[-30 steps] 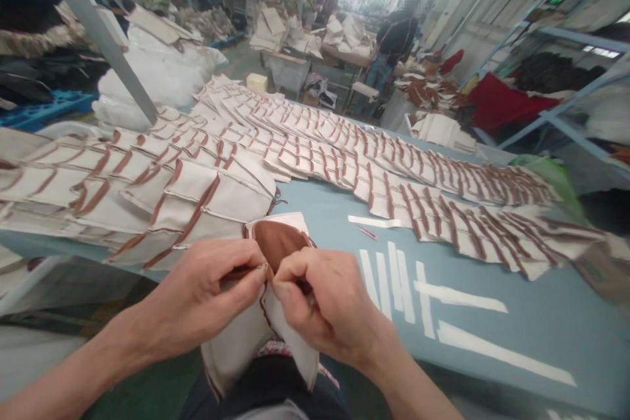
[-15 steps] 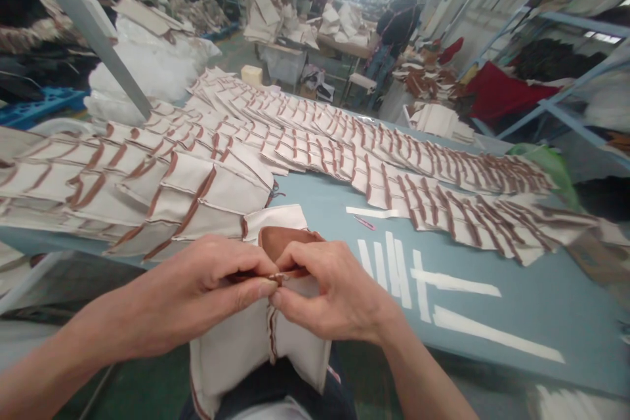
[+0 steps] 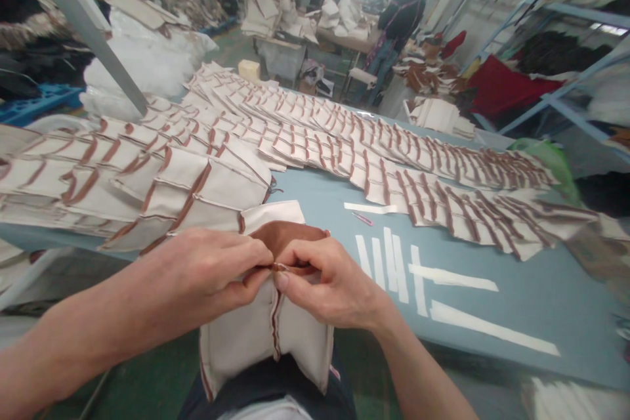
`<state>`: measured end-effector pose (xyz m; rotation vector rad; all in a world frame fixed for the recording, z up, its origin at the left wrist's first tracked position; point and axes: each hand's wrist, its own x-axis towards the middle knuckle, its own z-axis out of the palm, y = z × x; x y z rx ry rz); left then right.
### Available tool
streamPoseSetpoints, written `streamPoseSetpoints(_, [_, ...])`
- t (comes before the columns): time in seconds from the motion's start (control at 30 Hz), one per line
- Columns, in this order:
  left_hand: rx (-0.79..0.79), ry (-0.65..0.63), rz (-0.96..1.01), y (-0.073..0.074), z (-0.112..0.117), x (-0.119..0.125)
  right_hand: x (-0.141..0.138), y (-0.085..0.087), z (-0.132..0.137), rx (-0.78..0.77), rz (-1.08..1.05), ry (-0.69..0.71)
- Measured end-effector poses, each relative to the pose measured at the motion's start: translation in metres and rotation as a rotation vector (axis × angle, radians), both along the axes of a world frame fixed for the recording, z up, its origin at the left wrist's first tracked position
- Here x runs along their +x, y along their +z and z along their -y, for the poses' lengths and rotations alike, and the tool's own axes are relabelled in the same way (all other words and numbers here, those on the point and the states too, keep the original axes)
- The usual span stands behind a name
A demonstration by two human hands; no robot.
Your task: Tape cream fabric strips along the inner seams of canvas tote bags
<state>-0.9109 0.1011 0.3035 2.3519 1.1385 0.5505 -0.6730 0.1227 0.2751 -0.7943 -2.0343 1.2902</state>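
Note:
Between my hands hangs a stitched cream fabric piece (image 3: 246, 335) with a brown inner side and a brown-edged seam running down its middle. My left hand (image 3: 221, 269) pinches its upper edge just left of that seam. On the right of the seam, my right hand (image 3: 319, 282) grips the same edge, thumb toward me. The fingertips of both hands nearly meet at the seam's top. Behind them the brown side of the piece stands open in a curve. Its lower end hangs over my lap, in front of the table edge.
Overlapping rows of similar cream pieces (image 3: 315, 144) with brown seams cover much of the blue table (image 3: 315, 190). Cream strips (image 3: 465, 277) and a small pink tool (image 3: 363, 218) lie to the right. A grey post (image 3: 93, 33) rises at left. A person (image 3: 398, 26) stands beyond the table.
My left hand's fingers have drawn back slightly and bent more at the edge. The brown inner side shows wider, and the piece's lower left corner has shifted up and right.

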Motion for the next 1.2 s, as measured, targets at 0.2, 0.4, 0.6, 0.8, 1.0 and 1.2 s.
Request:
streamPoseSetpoints(0.2, [0.214, -0.216, -0.26, 0.006, -0.003, 0.005, 0.002, 0.002, 0.004, -0.03, 0.02, 0.004])
streamPoseSetpoints(0.4, [0.385, -0.189, -0.224, 0.006, -0.004, 0.01, 0.001, 0.002, 0.005, -0.001, 0.038, -0.001])
streamPoseSetpoints(0.6, [-0.072, 0.03, 0.058, -0.005, -0.004, 0.01, 0.001, -0.001, 0.008, 0.112, 0.06, -0.008])
streamPoseSetpoints(0.8, [-0.456, 0.097, 0.327, -0.016, 0.002, 0.008, -0.003, -0.001, 0.01, 0.07, 0.031, 0.004])
streamPoseSetpoints(1.0, [-0.329, 0.035, 0.167, -0.007, 0.005, 0.002, -0.005, 0.0, 0.01, 0.072, 0.034, 0.032])
streamPoseSetpoints(1.2, [-0.077, -0.054, 0.075, -0.01, 0.004, -0.003, -0.006, 0.0, 0.011, 0.075, 0.058, 0.028])
